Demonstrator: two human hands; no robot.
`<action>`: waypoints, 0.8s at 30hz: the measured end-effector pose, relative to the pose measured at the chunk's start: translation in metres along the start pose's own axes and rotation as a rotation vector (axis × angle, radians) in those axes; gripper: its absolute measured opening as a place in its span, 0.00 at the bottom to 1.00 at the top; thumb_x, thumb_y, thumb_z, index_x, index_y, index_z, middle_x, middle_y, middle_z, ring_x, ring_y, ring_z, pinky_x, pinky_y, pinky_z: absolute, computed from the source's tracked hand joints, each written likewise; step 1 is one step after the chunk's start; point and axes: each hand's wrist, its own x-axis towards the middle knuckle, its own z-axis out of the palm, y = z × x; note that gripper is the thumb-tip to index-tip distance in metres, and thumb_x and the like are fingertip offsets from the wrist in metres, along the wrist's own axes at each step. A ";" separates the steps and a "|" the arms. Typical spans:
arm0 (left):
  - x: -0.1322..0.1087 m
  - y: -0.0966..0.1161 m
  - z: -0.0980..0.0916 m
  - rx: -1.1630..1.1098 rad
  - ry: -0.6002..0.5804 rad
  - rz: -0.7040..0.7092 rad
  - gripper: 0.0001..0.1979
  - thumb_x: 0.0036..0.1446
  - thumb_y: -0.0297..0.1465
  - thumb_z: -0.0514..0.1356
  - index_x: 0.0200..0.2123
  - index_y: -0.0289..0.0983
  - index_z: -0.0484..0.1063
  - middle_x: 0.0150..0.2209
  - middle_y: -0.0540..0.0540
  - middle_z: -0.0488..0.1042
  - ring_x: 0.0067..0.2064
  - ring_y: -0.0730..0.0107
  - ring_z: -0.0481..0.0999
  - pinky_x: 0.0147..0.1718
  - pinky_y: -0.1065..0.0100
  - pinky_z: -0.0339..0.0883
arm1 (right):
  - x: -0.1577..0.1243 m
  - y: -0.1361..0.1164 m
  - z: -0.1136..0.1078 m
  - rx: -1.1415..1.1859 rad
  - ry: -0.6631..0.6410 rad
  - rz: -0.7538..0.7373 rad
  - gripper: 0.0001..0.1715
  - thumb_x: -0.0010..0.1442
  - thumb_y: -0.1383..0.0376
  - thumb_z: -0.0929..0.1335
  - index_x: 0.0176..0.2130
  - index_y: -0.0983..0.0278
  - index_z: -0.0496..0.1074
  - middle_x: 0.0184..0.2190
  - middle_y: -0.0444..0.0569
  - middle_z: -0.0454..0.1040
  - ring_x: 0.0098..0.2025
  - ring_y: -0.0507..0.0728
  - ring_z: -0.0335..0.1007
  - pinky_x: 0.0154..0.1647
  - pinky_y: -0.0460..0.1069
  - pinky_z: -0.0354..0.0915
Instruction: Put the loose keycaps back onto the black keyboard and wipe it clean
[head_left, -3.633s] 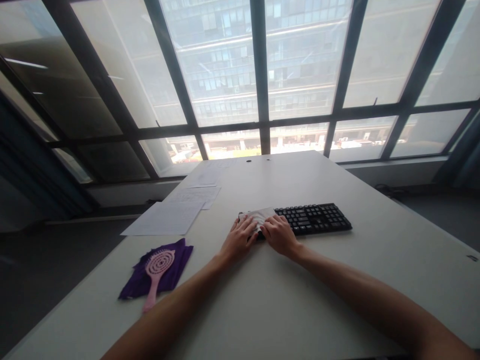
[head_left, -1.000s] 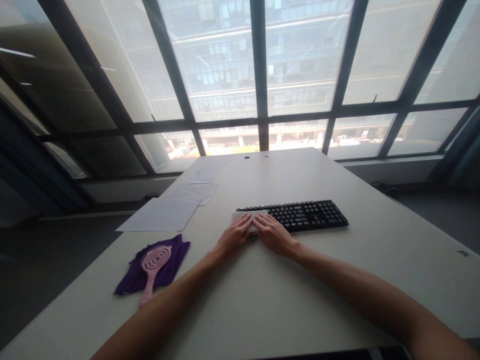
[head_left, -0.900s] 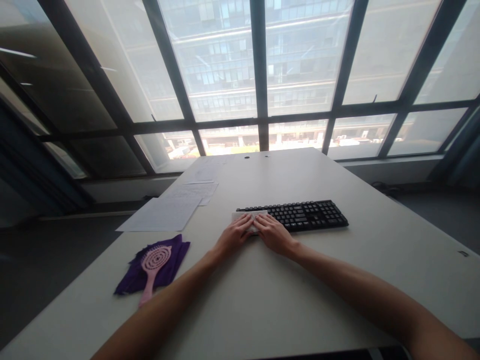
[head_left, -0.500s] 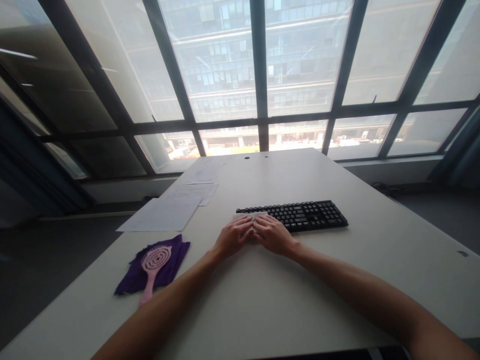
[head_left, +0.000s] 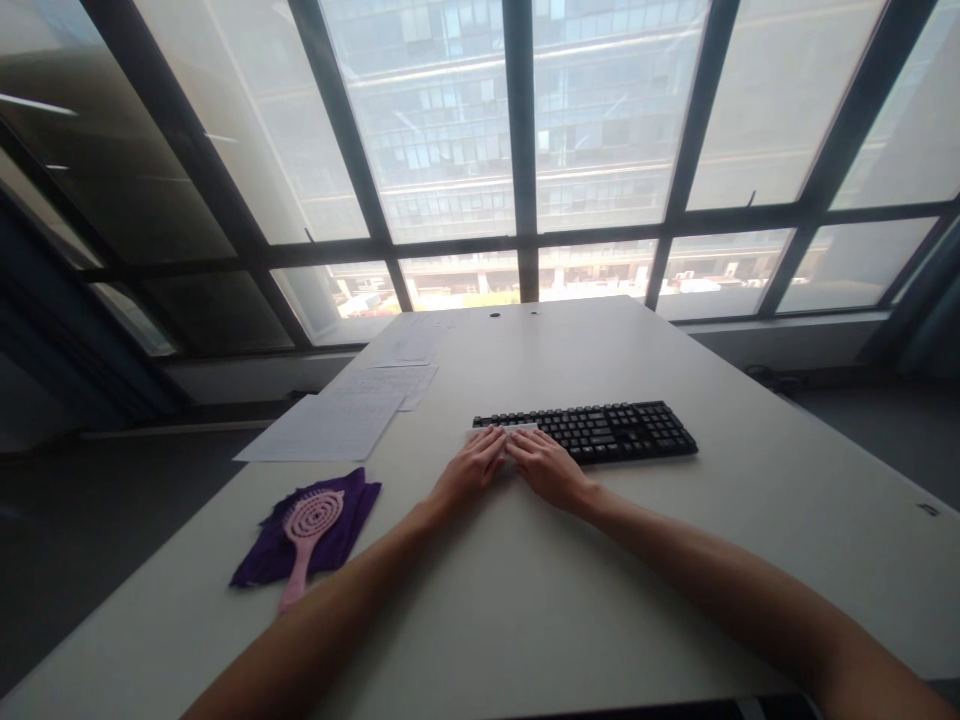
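My left hand [head_left: 472, 465] and my right hand [head_left: 547, 465] are side by side at the near left edge of a black keyboard [head_left: 600, 430]. Both sets of fingers are bent over a small flat white sheet [head_left: 523, 427], perhaps paper or tissue. Its far edge shows just past my fingertips, over the keyboard's front left keys. My hands and fingers cover the rest of the sheet, and my thumbs are mostly hidden.
To the left, a pink hairbrush [head_left: 313, 515] lies on a folded purple cloth [head_left: 262, 555]. Printed papers [head_left: 326, 425] run along the left side of the white table [head_left: 562, 590]. A dark flat object [head_left: 784, 706] shows at the bottom edge. Tall windows stand beyond.
My left hand's fingers have shifted slightly forward over the white sheet. My right hand stays nearly in place, and the keyboard, brush and papers have not moved.
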 end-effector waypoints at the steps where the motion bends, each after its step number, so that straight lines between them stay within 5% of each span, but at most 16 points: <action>1: 0.000 -0.001 0.001 0.006 -0.011 -0.003 0.24 0.72 0.36 0.52 0.68 0.37 0.65 0.69 0.40 0.63 0.71 0.54 0.60 0.70 0.49 0.55 | 0.000 0.000 0.001 0.000 -0.008 0.005 0.24 0.70 0.70 0.65 0.63 0.65 0.68 0.63 0.58 0.71 0.68 0.63 0.63 0.69 0.61 0.58; 17: -0.001 -0.005 0.000 0.036 -0.019 0.020 0.24 0.72 0.37 0.52 0.68 0.39 0.65 0.69 0.42 0.63 0.71 0.56 0.61 0.70 0.50 0.57 | 0.001 0.000 -0.001 0.002 -0.022 0.017 0.23 0.71 0.68 0.64 0.63 0.66 0.69 0.63 0.58 0.71 0.67 0.62 0.63 0.69 0.59 0.59; 24: 0.001 0.004 -0.011 0.003 0.029 0.066 0.19 0.71 0.37 0.54 0.62 0.44 0.73 0.64 0.46 0.71 0.67 0.56 0.68 0.66 0.51 0.64 | 0.002 -0.001 -0.003 0.044 0.024 -0.007 0.18 0.69 0.69 0.66 0.56 0.65 0.74 0.57 0.55 0.76 0.63 0.62 0.69 0.67 0.58 0.61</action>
